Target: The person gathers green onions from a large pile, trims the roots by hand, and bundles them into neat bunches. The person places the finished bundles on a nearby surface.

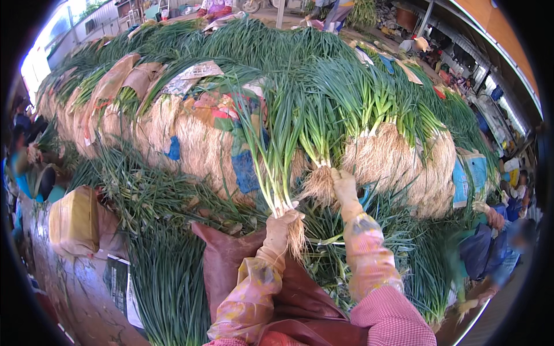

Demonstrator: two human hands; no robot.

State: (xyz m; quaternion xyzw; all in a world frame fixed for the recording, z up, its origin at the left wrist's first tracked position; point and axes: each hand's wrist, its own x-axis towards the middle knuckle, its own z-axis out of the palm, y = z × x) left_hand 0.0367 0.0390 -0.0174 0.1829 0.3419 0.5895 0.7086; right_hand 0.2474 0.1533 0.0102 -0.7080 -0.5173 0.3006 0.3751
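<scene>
My left hand (281, 225), in a pale rubber glove, grips a small bunch of green onions (273, 186) around the white bases. Its leaves point up and away, while roots hang below my fist. My gloved right hand (346, 186) is closed at the right edge of a second green onion bunch (321, 151), by the white bases just above its tangled roots (321, 184); the fingertips are partly hidden. Behind both hands rises a large heap of green onions (277, 45), its pale root ends (381, 151) facing me. A maroon apron (233, 259) covers my lap.
Loose leaves (173, 194) lie between me and the heap. Long green onions (169, 285) lie at my left, near a yellow block-shaped object (75, 220). A co-worker (497, 242) sits close on the right, another person (32, 173) on the left. A blue printed bag (469, 177) rests against the heap.
</scene>
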